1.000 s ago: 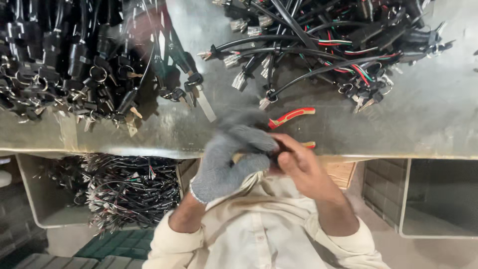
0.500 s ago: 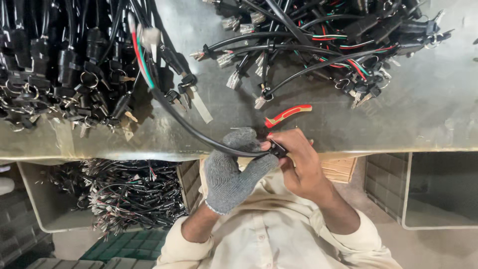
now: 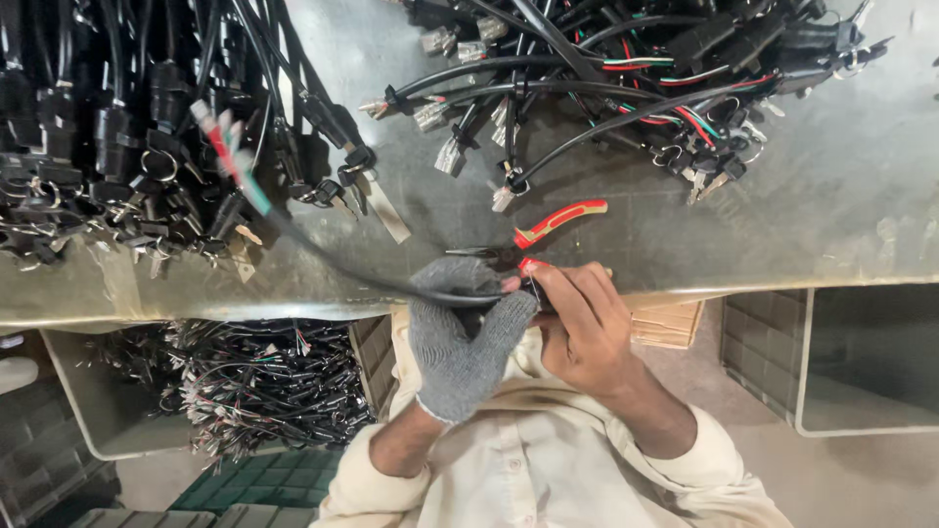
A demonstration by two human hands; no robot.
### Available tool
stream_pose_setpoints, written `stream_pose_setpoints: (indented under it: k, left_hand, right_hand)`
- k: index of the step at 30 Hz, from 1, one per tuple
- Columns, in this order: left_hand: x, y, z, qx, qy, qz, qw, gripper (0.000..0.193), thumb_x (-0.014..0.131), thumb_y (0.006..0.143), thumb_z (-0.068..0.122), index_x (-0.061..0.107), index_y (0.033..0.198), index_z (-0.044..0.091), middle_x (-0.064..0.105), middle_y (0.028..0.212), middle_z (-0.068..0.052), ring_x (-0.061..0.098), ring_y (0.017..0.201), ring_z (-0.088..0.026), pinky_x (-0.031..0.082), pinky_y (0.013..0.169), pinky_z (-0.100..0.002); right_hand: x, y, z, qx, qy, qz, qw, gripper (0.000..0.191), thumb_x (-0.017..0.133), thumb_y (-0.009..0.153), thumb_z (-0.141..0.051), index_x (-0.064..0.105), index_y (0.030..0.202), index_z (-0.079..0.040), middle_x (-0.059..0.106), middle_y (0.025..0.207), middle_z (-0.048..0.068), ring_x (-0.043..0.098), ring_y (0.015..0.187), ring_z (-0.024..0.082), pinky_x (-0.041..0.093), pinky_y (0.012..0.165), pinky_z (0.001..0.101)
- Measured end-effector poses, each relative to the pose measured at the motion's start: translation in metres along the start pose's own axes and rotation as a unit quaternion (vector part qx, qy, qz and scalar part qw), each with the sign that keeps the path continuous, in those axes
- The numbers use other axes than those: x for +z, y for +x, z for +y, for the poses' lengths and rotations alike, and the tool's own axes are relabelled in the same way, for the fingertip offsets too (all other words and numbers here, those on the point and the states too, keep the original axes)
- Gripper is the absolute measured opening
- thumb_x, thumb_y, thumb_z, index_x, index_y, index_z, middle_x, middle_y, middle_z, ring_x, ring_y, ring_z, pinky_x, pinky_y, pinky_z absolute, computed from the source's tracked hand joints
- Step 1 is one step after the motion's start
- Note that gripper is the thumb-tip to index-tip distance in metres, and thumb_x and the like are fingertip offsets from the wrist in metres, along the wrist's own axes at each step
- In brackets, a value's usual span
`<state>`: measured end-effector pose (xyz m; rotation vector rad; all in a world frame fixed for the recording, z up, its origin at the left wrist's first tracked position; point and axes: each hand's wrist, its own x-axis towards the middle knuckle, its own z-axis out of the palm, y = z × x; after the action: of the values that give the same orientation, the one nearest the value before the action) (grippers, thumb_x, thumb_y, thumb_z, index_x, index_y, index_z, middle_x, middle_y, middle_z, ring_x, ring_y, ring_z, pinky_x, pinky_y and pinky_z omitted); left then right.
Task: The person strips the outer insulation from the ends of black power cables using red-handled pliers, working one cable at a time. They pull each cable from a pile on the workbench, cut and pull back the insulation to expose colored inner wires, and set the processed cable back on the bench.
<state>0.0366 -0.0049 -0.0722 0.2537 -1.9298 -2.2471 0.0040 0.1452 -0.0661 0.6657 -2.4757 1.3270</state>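
Fingers of gloved left hand (image 3: 460, 337) and bare right hand (image 3: 582, 328) closed round black cable (image 3: 333, 264) beside red-handled pliers (image 3: 548, 227) on counter (image 3: 831, 205).

I am looking at a wiring-assembly workshop. A scuffed metal workbench (image 3: 841, 196) carries heaps of black cable harnesses (image 3: 626, 88) with crimped terminals and coloured leads, plus key-switch assemblies (image 3: 108, 147) at the other end. Red-handled pliers (image 3: 548, 227) lie on the bench. Below, a plastic bin (image 3: 88, 430) holds more harnesses (loosely tangled); grey crates (image 3: 871, 362) stand alongside.
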Motion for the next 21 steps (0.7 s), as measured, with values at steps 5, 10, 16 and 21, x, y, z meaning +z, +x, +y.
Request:
stream_pose_setpoints:
  k: [5, 10, 16, 21]
  left_hand:
    - [-0.022, 0.009, 0.010, -0.025, 0.093, -0.101, 0.990, 0.047, 0.077, 0.095, 0.005, 0.054, 0.137, 0.000, 0.071, 0.113, -0.008, 0.069, 0.097, -0.013, 0.058, 0.086, -0.028]
    - [-0.010, 0.007, 0.035, 0.038, 0.208, -0.124, 0.970, 0.053, 0.067, 0.099, 0.012, 0.045, 0.145, -0.002, 0.068, 0.120, -0.013, 0.069, 0.102, -0.022, 0.056, 0.091, -0.033]
    - [-0.018, 0.031, 0.041, 0.137, 0.240, -0.240, 0.931, 0.045, 0.072, 0.090, 0.024, 0.064, 0.131, 0.008, 0.065, 0.138, -0.012, 0.055, 0.131, -0.035, 0.040, 0.115, -0.047]
    - [-0.028, 0.041, 0.035, 0.133, 0.212, -0.300, 0.921, 0.041, 0.069, 0.096, 0.023, 0.068, 0.133, 0.007, 0.065, 0.142, -0.007, 0.058, 0.131, -0.029, 0.039, 0.120, -0.045]
  right_hand:
    - [-0.008, -0.005, 0.000, 0.139, 0.181, -0.085, 0.970, 0.039, 0.055, 0.092, 0.005, 0.056, 0.131, 0.007, 0.067, 0.109, 0.013, 0.066, 0.088, 0.017, 0.055, 0.073, 0.0285]
    - [-0.009, -0.010, 0.011, 0.246, 0.326, -0.133, 0.903, 0.022, 0.053, 0.106, -0.014, 0.060, 0.120, 0.002, 0.058, 0.091, 0.003, 0.048, 0.082, 0.009, 0.042, 0.074, 0.0249]
    - [-0.009, -0.029, 0.023, 0.237, 0.375, -0.172, 0.880, 0.027, 0.057, 0.099, -0.022, 0.064, 0.109, 0.002, 0.059, 0.091, -0.001, 0.051, 0.085, 0.009, 0.045, 0.074, 0.0268]
    - [0.001, -0.039, 0.035, 0.179, 0.319, -0.140, 0.920, 0.043, 0.057, 0.098, -0.017, 0.051, 0.135, 0.003, 0.059, 0.107, 0.006, 0.051, 0.095, 0.013, 0.047, 0.089, 0.0328]
